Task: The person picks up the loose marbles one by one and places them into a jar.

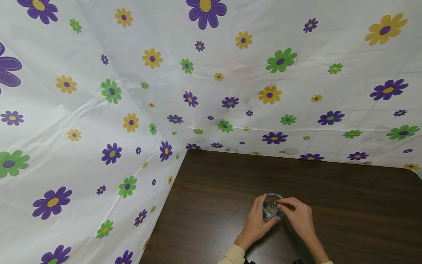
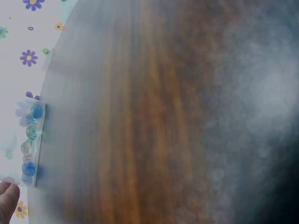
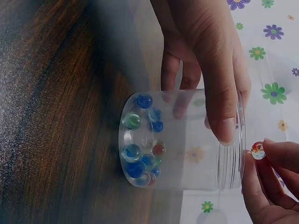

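Observation:
A clear plastic jar (image 3: 205,172) without a lid stands upright on the table, several glass marbles (image 3: 135,169) lying at its bottom. Blue, greenish and reddish ones show through the wall. My left hand (image 1: 255,222) grips the jar, thumb on the near side and fingers round the far side. Just outside the jar's mouth, my right hand (image 1: 301,218) pinches a clear marble (image 3: 258,150) with red and yellow inside between thumb and fingertips. In the left wrist view only a fingertip (image 2: 8,198) and part of the jar appear at the left edge.
The dark wood-grain table (image 1: 214,190) extends around the jar. A white sheet (image 1: 224,84) printed with purple, green and yellow flowers hangs behind the table and along its left side. Dark objects (image 1: 298,261) poke in at the bottom edge, too cropped to identify.

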Motion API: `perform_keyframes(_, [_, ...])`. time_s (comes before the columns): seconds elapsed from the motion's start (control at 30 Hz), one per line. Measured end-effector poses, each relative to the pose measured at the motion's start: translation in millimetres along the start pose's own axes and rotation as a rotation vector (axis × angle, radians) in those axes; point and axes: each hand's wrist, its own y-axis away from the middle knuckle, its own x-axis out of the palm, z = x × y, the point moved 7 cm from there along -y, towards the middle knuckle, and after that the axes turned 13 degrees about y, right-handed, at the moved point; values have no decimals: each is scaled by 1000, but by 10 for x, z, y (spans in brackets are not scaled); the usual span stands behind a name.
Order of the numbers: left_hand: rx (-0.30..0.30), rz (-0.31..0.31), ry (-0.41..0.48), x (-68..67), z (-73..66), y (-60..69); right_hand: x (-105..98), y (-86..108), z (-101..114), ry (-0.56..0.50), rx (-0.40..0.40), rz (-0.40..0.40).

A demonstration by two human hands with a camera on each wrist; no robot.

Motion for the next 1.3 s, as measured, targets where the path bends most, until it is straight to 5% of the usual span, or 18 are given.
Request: perform_keyframes(1.3, [-11, -5, -3, 7, 1, -1, -1, 22, -15, 17, 1, -41])
